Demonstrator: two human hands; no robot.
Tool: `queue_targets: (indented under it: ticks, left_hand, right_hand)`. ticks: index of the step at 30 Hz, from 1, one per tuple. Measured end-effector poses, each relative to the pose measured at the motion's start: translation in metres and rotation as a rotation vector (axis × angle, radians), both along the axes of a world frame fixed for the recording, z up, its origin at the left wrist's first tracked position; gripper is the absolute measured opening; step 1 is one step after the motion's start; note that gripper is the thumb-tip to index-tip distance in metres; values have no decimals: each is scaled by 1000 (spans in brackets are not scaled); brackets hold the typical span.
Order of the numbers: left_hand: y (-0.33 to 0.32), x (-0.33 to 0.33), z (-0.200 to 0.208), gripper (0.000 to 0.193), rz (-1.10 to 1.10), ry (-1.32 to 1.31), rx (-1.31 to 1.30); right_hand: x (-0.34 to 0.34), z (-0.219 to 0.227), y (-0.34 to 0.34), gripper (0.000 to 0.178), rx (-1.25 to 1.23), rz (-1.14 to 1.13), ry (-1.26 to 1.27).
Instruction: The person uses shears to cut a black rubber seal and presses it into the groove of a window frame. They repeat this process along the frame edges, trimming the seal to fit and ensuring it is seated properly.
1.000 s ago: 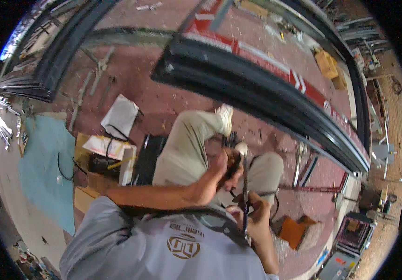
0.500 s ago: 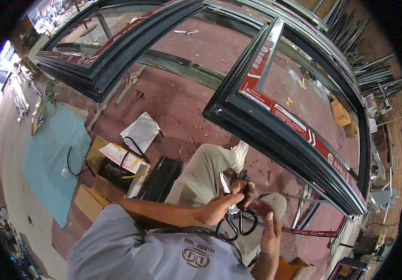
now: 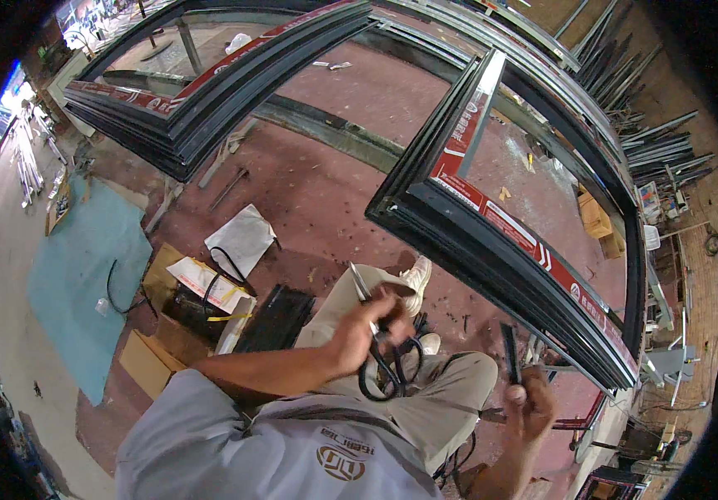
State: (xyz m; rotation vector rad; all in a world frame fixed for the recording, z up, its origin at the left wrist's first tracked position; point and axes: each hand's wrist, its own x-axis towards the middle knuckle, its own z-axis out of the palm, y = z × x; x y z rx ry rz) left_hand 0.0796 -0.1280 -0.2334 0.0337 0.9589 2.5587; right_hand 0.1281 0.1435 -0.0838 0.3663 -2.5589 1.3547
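Over my lap, my left hand (image 3: pixel 359 332) is closed around the middle of a pair of scissors with black looped handles (image 3: pixel 365 385). The blades point up and away, past the fingers, while the loops hang toward me. Motion smears some of these fingers. To the right, beyond my knee, my right hand (image 3: pixel 534 410) pinches a short black strip (image 3: pixel 510 346) between thumb and fingers, and the strip stands nearly upright. A dark frame corner with red-and-white tape (image 3: pixel 459 200) lies ahead of both hands.
An open cardboard box (image 3: pixel 188 321) with papers sits at the left, beside black strips (image 3: pixel 276 321). Further left lies a blue-green sheet (image 3: pixel 84 283) with a black cord on it. A second frame corner (image 3: pixel 180 154) juts in at far left. Metal profiles (image 3: pixel 667 133) pile up at far right.
My hands have come apart. The right one has moved right and now raises the black strip; the left one has shifted slightly left and away with the scissors. The view has shifted slightly.
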Motion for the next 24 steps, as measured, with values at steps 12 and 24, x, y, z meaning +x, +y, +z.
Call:
queue_targets:
  ticks: [12, 24]
  left_hand:
    - [-28, -83, 78, 75, 161, 320, 410]
    - [-1, -50, 77, 62, 125, 238, 280]
  right_hand:
    - [-96, 97, -92, 13, 42, 210, -127]
    - [-97, 91, -87, 48, 530, -70, 133]
